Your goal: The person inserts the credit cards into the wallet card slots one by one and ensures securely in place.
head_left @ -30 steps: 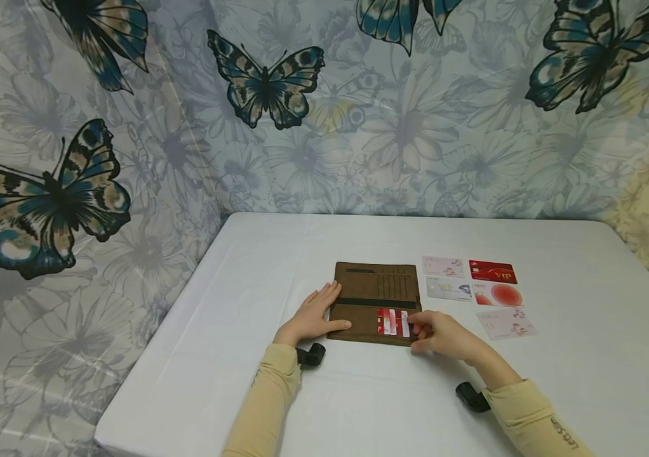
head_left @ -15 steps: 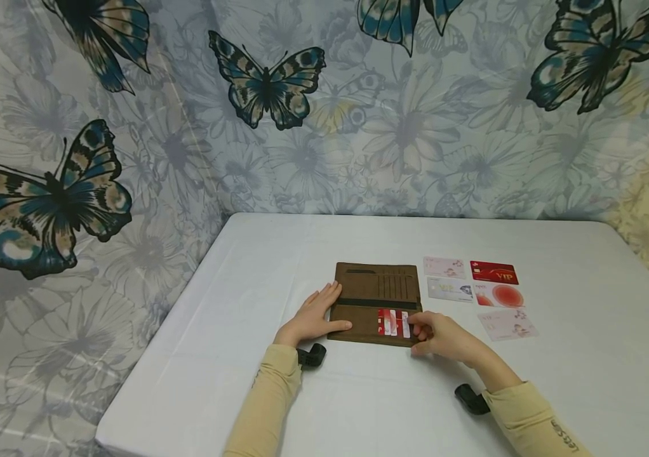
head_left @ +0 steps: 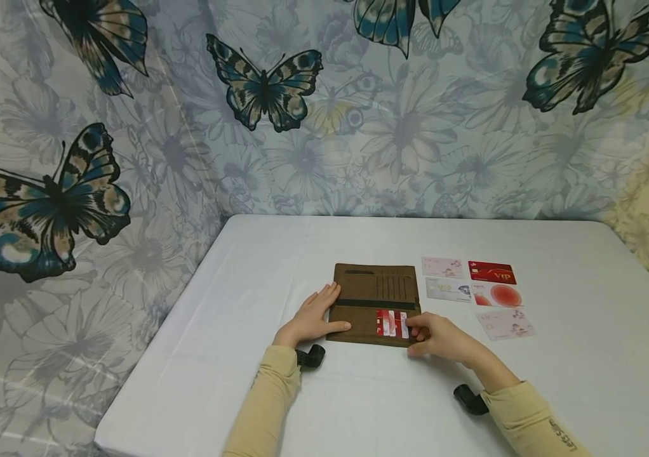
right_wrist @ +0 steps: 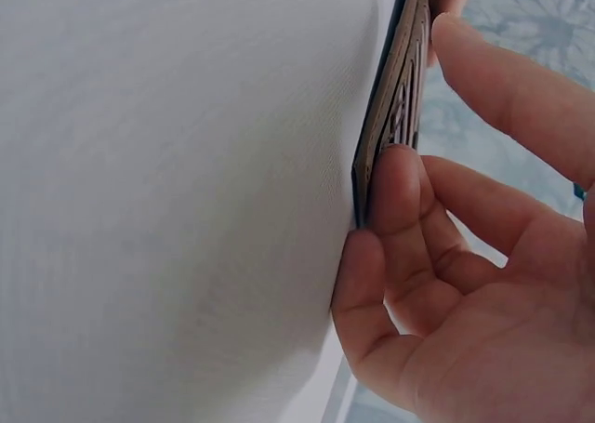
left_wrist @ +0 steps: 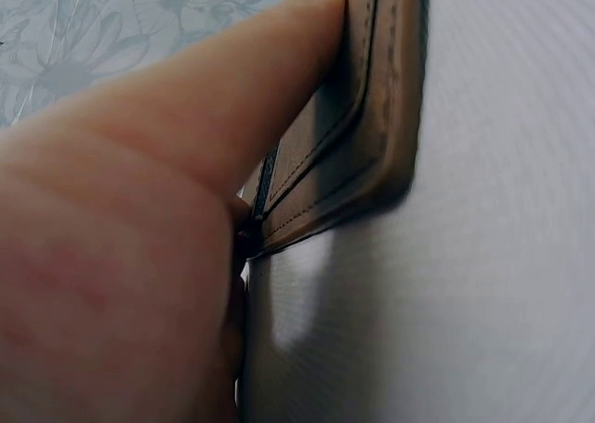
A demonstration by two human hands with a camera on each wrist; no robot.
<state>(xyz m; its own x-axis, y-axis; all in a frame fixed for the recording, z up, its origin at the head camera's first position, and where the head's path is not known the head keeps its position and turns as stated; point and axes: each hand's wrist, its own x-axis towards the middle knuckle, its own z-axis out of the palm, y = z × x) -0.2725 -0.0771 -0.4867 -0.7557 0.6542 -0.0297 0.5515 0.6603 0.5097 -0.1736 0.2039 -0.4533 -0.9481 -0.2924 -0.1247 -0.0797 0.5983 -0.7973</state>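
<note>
A brown wallet [head_left: 378, 282] lies unfolded on the table, its card slots facing up. Several red and white cards [head_left: 392, 324] show overlapping in its near half. My left hand [head_left: 310, 317] presses the wallet's left side, fingers spread and thumb straight; the left wrist view shows the thumb on the stitched brown cover [left_wrist: 372, 144]. With curled fingers, my right hand [head_left: 441, 335] holds the wallet's right edge, fingertips right beside the cards. In the right wrist view, the fingers [right_wrist: 395, 191] meet the wallet edge [right_wrist: 386, 98] close over the white cloth, partly hiding the slots.
Right of the wallet lie several loose cards: a red VIP card [head_left: 493, 272], a red and white card [head_left: 498, 294], a silver card [head_left: 448, 289] and pale pink ones [head_left: 506, 324]. A white cloth [head_left: 244, 266] covers the table. Behind hangs a butterfly-print backdrop [head_left: 404, 127].
</note>
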